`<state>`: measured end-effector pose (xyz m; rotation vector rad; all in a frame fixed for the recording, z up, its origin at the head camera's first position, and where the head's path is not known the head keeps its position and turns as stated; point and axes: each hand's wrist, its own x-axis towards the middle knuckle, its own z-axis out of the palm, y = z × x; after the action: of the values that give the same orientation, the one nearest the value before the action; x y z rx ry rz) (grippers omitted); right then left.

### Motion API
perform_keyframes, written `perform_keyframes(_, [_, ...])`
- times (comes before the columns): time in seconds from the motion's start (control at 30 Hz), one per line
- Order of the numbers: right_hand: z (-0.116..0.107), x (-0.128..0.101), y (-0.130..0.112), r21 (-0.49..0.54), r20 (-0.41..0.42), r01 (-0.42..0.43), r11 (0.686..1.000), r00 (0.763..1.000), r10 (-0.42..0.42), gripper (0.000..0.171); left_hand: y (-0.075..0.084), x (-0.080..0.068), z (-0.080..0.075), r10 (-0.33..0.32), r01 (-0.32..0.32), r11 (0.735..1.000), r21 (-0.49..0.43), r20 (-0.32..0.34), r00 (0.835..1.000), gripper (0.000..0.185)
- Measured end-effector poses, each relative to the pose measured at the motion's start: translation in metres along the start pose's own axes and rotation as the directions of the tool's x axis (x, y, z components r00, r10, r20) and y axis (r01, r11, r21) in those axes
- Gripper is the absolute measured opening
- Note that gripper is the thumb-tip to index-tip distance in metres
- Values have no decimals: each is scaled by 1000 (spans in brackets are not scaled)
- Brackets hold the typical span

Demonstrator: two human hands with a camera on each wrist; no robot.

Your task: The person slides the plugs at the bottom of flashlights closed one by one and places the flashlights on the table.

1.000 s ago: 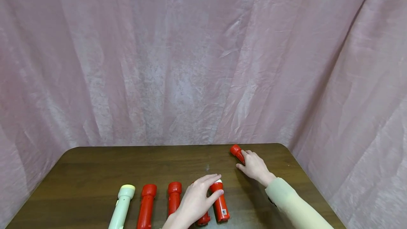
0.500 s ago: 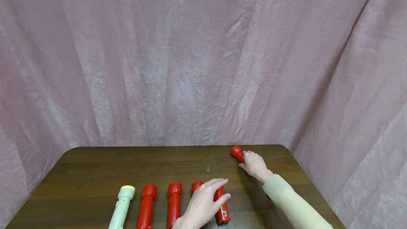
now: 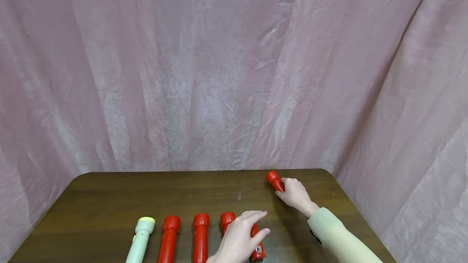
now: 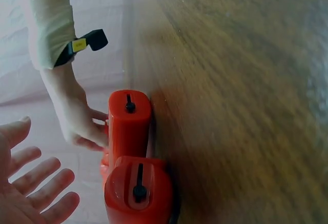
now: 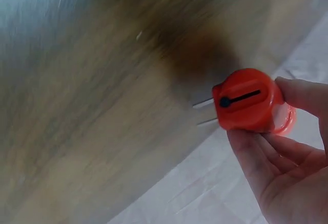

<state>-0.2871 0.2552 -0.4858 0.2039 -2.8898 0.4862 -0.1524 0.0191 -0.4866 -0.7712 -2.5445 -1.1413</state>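
Note:
Far to the right on the table, my right hand (image 3: 295,193) grips a red flashlight (image 3: 275,180), its head pointing away from me. The right wrist view shows thumb and fingers pinching the flashlight (image 5: 246,108), with a black slider and two metal prongs at its tail end. Fingers spread and relaxed, my left hand (image 3: 241,234) hovers over two red flashlights and partly hides them; the head (image 3: 227,217) of one and the tail (image 3: 258,252) of the other show. In the left wrist view, the left hand (image 4: 31,193) stands apart from two red flashlight tails (image 4: 134,106).
To the left lie two more red flashlights, one nearer the middle (image 3: 200,234) and one further left (image 3: 169,238), beside a pale green flashlight (image 3: 140,238). All lie near the front of the brown wooden table (image 3: 109,198). Pink curtain (image 3: 219,72) hangs behind and to the right.
My left hand has slid rightward over the red flashlights, uncovering one flashlight's head. My right hand has closed more around the far red flashlight, which has shifted very slightly.

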Motion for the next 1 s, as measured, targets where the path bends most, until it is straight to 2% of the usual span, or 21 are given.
perform_keyframes(0.13, [-12, -13, -4, 196, 6, -69, 978, 998, 69, 39, 2, -1, 3, 9, -9, 1000, 10, -33, 999, 38])
perform_keyframes(0.33, [-28, -28, -11, 450, 43, -142, 882, 990, 137, 39, 3, -1, 7, 45, -42, 999, 28, -124, 991, 35])
perform_keyframes(0.43, [-37, -36, -15, 561, 91, -185, 807, 983, 162, 44, 4, 0, 9, 59, -56, 998, 26, -154, 986, 35])
perform_keyframes(0.6, [-49, -50, -24, 739, 194, -250, 625, 968, 158, 54, 9, 0, 12, 90, -89, 996, 14, -211, 973, 36])
perform_keyframes(0.7, [-55, -59, -29, 793, 237, -282, 540, 959, 152, 57, 11, 0, 14, 145, -142, 989, 34, -273, 951, 38])
perform_keyframes(0.87, [-66, -71, -38, 854, 282, -298, 427, 954, 103, 56, 17, 1, 15, 230, -213, 973, 87, -367, 901, 46])
perform_keyframes(1.0, [-73, -82, -44, 891, 305, -296, 345, 952, 32, 53, 21, 3, 14, 312, -277, 950, 143, -429, 848, 51])
